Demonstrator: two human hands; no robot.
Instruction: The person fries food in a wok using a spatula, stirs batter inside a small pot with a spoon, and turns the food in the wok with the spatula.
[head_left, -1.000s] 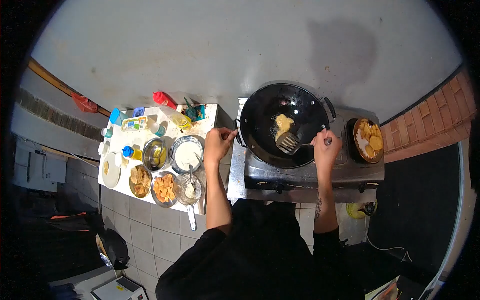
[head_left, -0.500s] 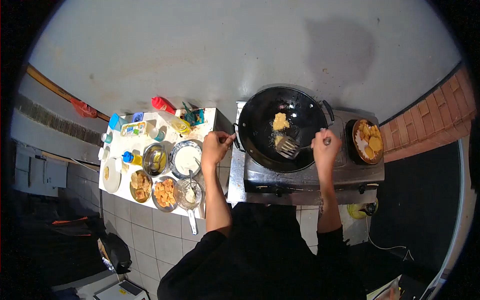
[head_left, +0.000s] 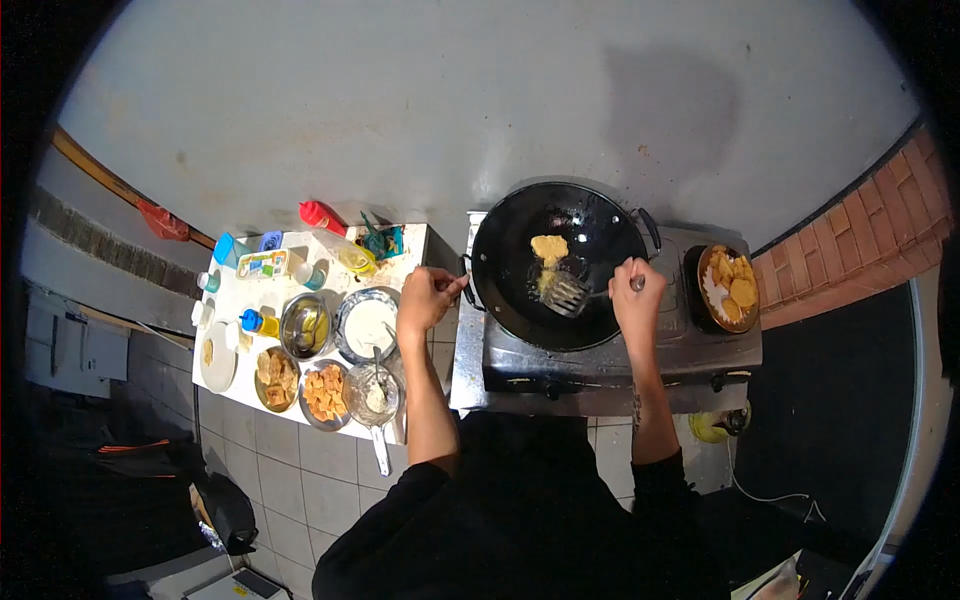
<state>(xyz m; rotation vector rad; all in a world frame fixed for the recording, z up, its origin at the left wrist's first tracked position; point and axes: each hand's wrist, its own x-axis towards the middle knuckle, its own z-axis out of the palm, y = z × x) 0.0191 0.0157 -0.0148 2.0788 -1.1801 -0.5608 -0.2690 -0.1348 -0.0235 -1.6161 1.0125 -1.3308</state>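
A black wok [head_left: 620,225] rests on the steel stove [head_left: 690,345]. My left hand [head_left: 428,297] pinches the wok's left handle [head_left: 468,282]. In my right hand [head_left: 637,293], closed round its handle, is a slotted spatula [head_left: 567,294] whose head lies low inside the wok. One golden fried piece [head_left: 548,248] sits just beyond the spatula head. Some pale yellow food shows at the head's left edge, partly covered by it. Right of the wok, a brown bowl [head_left: 708,317] lined with white paper holds several fried pieces [head_left: 738,290].
A white table [head_left: 268,297] at left carries a bowl of white batter [head_left: 368,326], a bowl of orange chunks [head_left: 325,392], a glass pan with a handle [head_left: 380,440], an oil bottle [head_left: 350,253] and a red bottle [head_left: 318,215]. A grey wall [head_left: 480,90] rises behind the stove.
The fried piece has shifted slightly left and turned within the wok. The spatula head has moved a little left, along with my right hand. My left hand keeps its grip on the handle.
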